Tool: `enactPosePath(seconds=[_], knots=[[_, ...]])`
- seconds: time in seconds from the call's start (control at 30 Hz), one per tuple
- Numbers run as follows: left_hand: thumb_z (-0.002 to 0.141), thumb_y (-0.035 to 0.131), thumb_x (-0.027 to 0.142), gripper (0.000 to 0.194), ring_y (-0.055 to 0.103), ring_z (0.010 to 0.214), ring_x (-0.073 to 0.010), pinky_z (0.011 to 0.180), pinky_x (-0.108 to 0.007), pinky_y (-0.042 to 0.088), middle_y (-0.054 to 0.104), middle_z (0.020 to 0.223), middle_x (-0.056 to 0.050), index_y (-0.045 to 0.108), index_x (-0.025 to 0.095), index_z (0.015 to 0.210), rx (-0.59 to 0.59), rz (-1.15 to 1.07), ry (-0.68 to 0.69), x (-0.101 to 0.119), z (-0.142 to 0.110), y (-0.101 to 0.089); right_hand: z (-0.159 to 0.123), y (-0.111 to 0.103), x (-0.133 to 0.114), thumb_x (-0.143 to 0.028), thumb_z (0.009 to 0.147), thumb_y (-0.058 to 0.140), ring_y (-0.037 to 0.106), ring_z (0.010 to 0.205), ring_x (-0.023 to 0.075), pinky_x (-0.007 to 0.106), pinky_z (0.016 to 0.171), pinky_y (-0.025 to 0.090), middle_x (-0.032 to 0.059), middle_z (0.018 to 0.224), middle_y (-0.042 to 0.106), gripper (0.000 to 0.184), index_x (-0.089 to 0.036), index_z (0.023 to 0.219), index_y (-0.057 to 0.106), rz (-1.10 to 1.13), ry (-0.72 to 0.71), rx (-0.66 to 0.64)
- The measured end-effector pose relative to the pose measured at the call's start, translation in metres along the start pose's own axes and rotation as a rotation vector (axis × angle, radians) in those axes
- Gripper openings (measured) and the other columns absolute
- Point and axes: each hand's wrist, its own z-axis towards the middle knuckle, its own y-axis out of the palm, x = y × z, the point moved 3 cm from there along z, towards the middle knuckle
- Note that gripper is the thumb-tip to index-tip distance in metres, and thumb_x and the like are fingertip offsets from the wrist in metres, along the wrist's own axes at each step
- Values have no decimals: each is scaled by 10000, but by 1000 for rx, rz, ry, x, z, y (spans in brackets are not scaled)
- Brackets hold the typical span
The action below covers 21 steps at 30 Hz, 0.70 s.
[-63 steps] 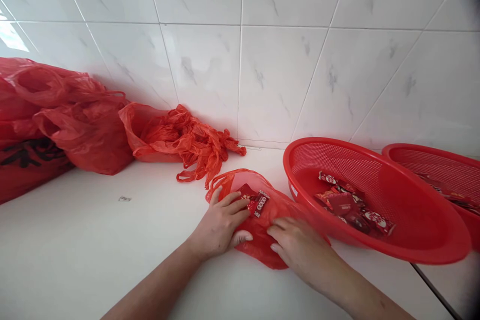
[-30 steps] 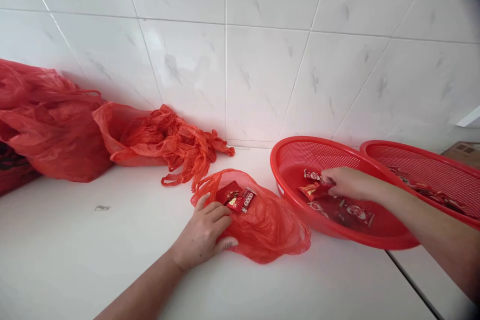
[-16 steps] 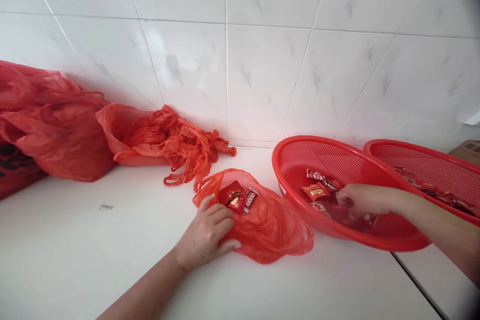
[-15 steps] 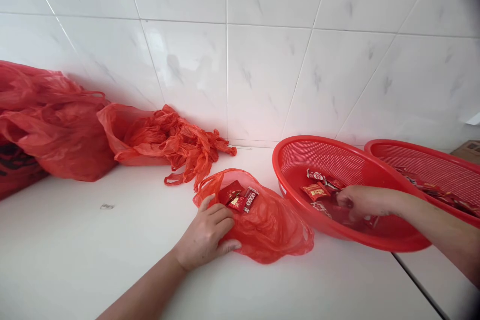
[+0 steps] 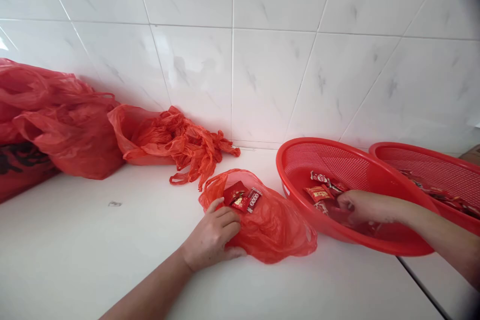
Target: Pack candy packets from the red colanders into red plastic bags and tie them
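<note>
A small red plastic bag (image 5: pixel 270 225) lies open on the white counter with a few red wrapped candies (image 5: pixel 243 198) inside its mouth. My left hand (image 5: pixel 212 235) presses on the bag's near edge, fingers curled over the plastic. My right hand (image 5: pixel 365 207) reaches into the nearer red plastic basket (image 5: pixel 300 157), fingers closed around wrapped candies (image 5: pixel 318 192) lying on its bottom; what exactly the fingers hold is hidden.
A second red basket (image 5: pixel 431 160) with candies stands behind at the right. A bunch of crumpled red bags (image 5: pixel 176 140) and larger filled red bags (image 5: pixel 60 125) lie at the left along the white tiled wall (image 5: pixel 240 60). A counter seam runs at the lower right.
My right hand left the small bag, moved right into the nearer basket and closed among the candies. My left hand stayed on the bag. The view shifted slightly.
</note>
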Motion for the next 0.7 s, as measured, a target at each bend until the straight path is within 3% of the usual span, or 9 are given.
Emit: enactPosePath(seconds=[0.13,0.2,0.37,0.47,0.5,0.57,0.6,0.7], knots=[[841,541,438,269,556,805,-178,991,-465,293,628,846,-54,560,174,791,5,-4,10,0,-1,0,-2,-8,-5,-158,590,546,420,458,116,253,450,293,-20,573,451,164,-216,605,394,-63,-14,-7],[857,537,382,219,553,810,-172,997,-459,293,628,851,-46,556,175,790,7,-2,14,1,-1,0,-6,-21,-11,-179,624,534,445,509,122,249,481,292,-19,591,476,147,-211,607,392,-136,-87,86],[888,493,233,163,537,751,-135,975,-413,334,614,790,-21,540,172,745,51,13,36,4,-1,2,-44,-55,-49,-312,728,519,501,596,140,254,540,334,-21,664,549,114,-217,692,466,-192,-149,621],[899,473,231,183,535,721,-130,927,-391,376,600,762,-23,539,165,741,75,15,68,6,-1,3,-83,-46,-93,-360,732,565,553,682,160,255,565,383,-5,830,602,159,-252,843,527,-39,-252,956],[903,463,232,189,533,716,-133,895,-378,396,599,762,-28,542,164,745,74,12,80,7,-1,3,-93,-35,-110,-333,732,571,565,715,163,256,584,398,3,873,607,173,-258,883,530,3,-336,989],[906,450,234,201,521,699,-141,788,-337,434,595,754,-39,545,162,744,62,9,98,8,-1,4,-102,-8,-143,-291,763,541,577,741,165,261,624,424,27,888,607,141,-241,893,518,104,-529,952],[907,445,232,206,515,691,-145,728,-315,439,591,746,-43,546,161,743,54,10,102,9,-1,4,-100,7,-157,-286,775,531,579,728,164,258,615,427,24,860,604,135,-241,901,512,134,-605,866],[916,417,229,218,503,678,-147,627,-278,423,579,740,-47,545,160,753,55,11,108,12,-4,5,-76,52,-185,-201,794,470,588,749,149,239,615,430,0,873,611,161,-254,944,498,165,-654,599]])
